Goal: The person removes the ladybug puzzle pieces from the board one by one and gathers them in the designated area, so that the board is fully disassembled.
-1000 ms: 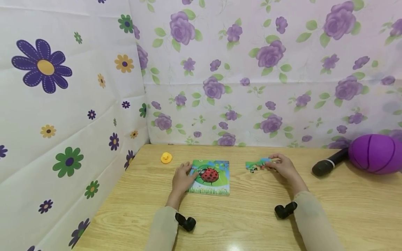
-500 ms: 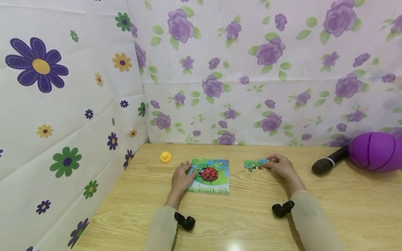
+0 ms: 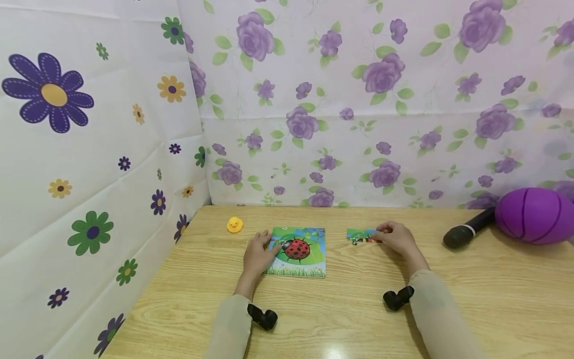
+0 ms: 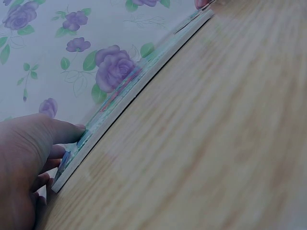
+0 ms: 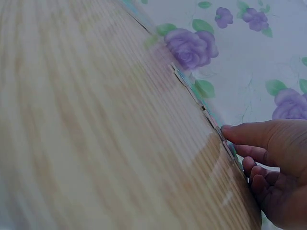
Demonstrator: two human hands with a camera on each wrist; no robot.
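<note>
A square ladybug puzzle [image 3: 309,264] lies flat on the table, showing a red, black-spotted ladybug on green. My left hand [image 3: 257,257] holds it at the left edge, the thumb on its face and the other fingers along the side. To the right of it lies a short row of joined jigsaw pieces [image 3: 357,234], blue and green with bits of red and black. My right hand [image 3: 398,241] pinches the jigsaw piece at the row's right end; its fingers hide part of that piece. In the right wrist view the row [image 5: 201,103] looks thin, low against the table.
A yellow rubber duck [image 3: 235,224] stands near the back left. At the right lie a black microphone [image 3: 459,237] and a purple ball [image 3: 533,215]. Flowered cloth [image 3: 305,164] rises behind the wooden table [image 3: 332,314] and at its left.
My right hand has moved slightly left, and its jigsaw piece, tilted and offset before, now lies in line with the other pieces. My left hand stays on the ladybug puzzle.
</note>
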